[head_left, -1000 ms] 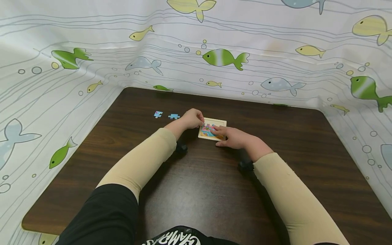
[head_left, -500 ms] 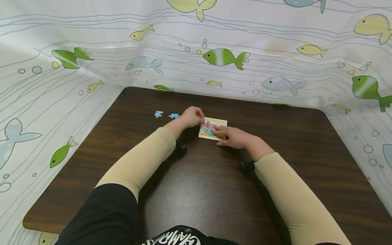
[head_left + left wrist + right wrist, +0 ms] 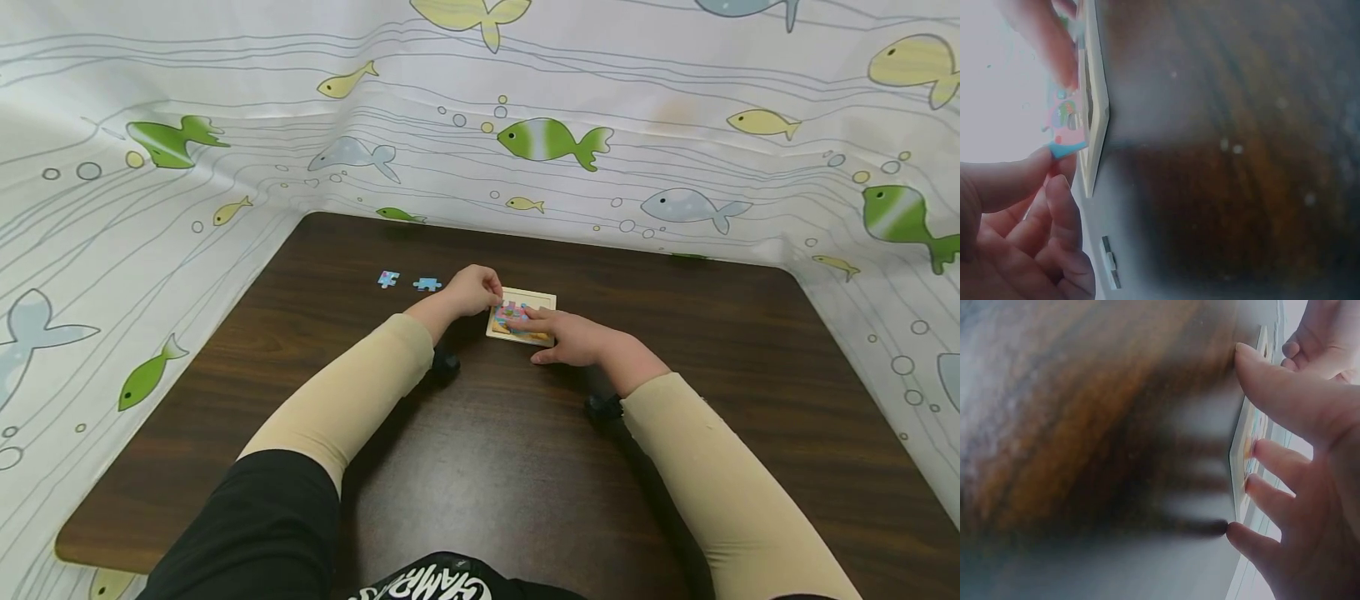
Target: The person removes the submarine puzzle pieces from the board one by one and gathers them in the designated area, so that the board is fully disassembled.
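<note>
A small wooden frame (image 3: 534, 295) with colourful puzzle pieces in it lies on the dark table. At its left edge the left hand (image 3: 471, 291) pinches a puzzle piece (image 3: 1067, 128), pink and blue, between thumb and fingers; the left wrist view shows it tilted above the tray's edge. From the right, the right hand (image 3: 576, 337) lies over the frame with fingers spread, and in the right wrist view two fingertips touch the pieces. The right fingers hide part of the picture.
Two loose pieces (image 3: 387, 279) (image 3: 427, 284) lie on the table (image 3: 465, 467) left of the frame. A white curtain (image 3: 450, 125) printed with fish stands behind the table and along its sides.
The left hand has dipped slightly towards the frame after a small lift, still pinching at its left edge. The right fingers have shifted slightly left over the pieces.
</note>
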`<move>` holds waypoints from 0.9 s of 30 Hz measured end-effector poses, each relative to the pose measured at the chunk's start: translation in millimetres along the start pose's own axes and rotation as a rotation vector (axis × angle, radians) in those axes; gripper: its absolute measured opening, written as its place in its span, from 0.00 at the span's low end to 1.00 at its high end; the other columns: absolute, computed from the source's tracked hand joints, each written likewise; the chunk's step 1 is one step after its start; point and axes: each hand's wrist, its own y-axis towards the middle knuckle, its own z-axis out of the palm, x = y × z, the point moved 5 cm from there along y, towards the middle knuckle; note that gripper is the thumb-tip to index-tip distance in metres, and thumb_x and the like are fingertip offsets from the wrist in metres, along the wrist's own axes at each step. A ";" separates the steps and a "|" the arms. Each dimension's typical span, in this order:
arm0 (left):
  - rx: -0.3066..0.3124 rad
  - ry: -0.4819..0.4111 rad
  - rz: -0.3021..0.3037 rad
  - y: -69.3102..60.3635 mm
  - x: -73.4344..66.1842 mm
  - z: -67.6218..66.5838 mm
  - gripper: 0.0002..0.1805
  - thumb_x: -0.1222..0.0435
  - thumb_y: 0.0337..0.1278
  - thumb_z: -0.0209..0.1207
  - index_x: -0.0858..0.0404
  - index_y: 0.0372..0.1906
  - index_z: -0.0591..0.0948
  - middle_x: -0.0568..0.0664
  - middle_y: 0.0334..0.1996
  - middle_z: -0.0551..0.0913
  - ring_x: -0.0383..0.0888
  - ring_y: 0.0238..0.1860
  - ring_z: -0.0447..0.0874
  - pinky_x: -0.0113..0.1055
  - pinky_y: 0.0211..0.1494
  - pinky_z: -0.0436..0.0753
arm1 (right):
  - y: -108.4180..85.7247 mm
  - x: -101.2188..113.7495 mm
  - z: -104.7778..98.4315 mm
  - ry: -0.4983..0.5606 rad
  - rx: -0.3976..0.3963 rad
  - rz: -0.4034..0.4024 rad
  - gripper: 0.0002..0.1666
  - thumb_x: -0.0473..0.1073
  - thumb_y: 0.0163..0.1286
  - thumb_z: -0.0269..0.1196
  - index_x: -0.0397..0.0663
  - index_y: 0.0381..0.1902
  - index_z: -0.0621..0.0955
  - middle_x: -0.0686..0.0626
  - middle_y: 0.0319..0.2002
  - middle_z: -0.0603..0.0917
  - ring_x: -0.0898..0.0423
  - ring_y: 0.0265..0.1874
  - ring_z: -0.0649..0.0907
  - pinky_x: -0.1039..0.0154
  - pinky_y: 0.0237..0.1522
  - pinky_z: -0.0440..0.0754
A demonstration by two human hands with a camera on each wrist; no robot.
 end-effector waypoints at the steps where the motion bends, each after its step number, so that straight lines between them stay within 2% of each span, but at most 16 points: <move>1: 0.000 -0.001 0.000 0.0 0.0 0.0 0.04 0.69 0.65 0.62 0.64 0.34 0.79 0.54 0.30 0.80 0.45 0.28 0.73 0.35 0.30 0.72 | -0.1 0.2 0.3 -0.005 0.002 -0.002 0.41 0.46 0.69 0.67 0.60 0.76 0.63 0.43 0.77 0.50 0.40 0.74 0.52 0.42 0.67 0.59; 11: 0.004 -0.020 -0.009 -3.1 -2.1 -1.2 0.04 0.69 0.66 0.61 0.64 0.34 0.79 0.55 0.29 0.79 0.45 0.27 0.72 0.35 0.29 0.72 | 1.5 1.9 0.5 -0.039 0.009 0.013 0.38 0.47 0.69 0.66 0.63 0.74 0.66 0.42 0.77 0.51 0.38 0.73 0.55 0.42 0.67 0.61; 14: 0.001 -0.025 -0.013 -3.4 -2.2 -1.2 0.04 0.69 0.66 0.61 0.64 0.35 0.79 0.56 0.31 0.79 0.45 0.28 0.73 0.35 0.30 0.72 | 2.8 0.8 0.6 -0.043 0.019 0.036 0.38 0.48 0.69 0.66 0.65 0.74 0.66 0.44 0.77 0.50 0.39 0.73 0.54 0.43 0.67 0.61; 19: -0.022 -0.029 -0.013 -1.7 -0.5 -3.2 0.03 0.68 0.66 0.60 0.65 0.36 0.80 0.55 0.33 0.80 0.47 0.32 0.77 0.36 0.33 0.74 | 3.0 1.8 0.5 -0.048 0.019 0.030 0.38 0.48 0.69 0.66 0.64 0.74 0.66 0.42 0.77 0.51 0.38 0.73 0.54 0.43 0.67 0.60; 23: -0.065 -0.034 -0.015 -0.8 2.7 -12.3 0.04 0.67 0.66 0.61 0.65 0.38 0.80 0.53 0.34 0.80 0.48 0.33 0.79 0.37 0.34 0.76 | 2.8 2.6 0.4 -0.044 0.018 0.029 0.38 0.47 0.69 0.66 0.63 0.74 0.67 0.42 0.77 0.50 0.38 0.74 0.53 0.43 0.68 0.58; 27: -0.096 -0.056 -0.032 -4.7 11.7 -29.8 0.05 0.68 0.65 0.62 0.67 0.37 0.81 0.55 0.33 0.81 0.50 0.34 0.80 0.38 0.35 0.77 | 2.7 2.4 1.4 -0.039 0.016 0.038 0.37 0.47 0.69 0.66 0.62 0.74 0.67 0.42 0.77 0.50 0.38 0.74 0.53 0.42 0.68 0.57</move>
